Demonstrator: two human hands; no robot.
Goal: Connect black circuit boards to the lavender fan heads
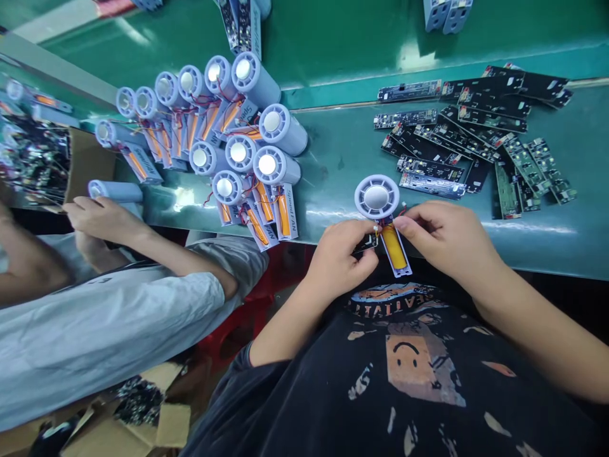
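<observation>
In front of my body, at the table's edge, is a grey-blue handheld fan (377,198) with a round slotted end and an open handle showing a yellow battery (394,249). My left hand (343,254) is closed on a small dark circuit board (367,242), held beside the handle, with a connector near the fingertips. From the other side, my right hand (440,235) pinches at a thin red wire (403,211) where the handle meets the fan's head. Its curled fingers partly hide what they grip.
Loose circuit boards (442,136) lie piled at the right. Several fans (280,130) with open handles stand at the left. A co-worker's hand (102,219) rests near a grey-blue cylinder (117,190). Beyond is a cardboard box (88,162); another open box (174,424) sits below.
</observation>
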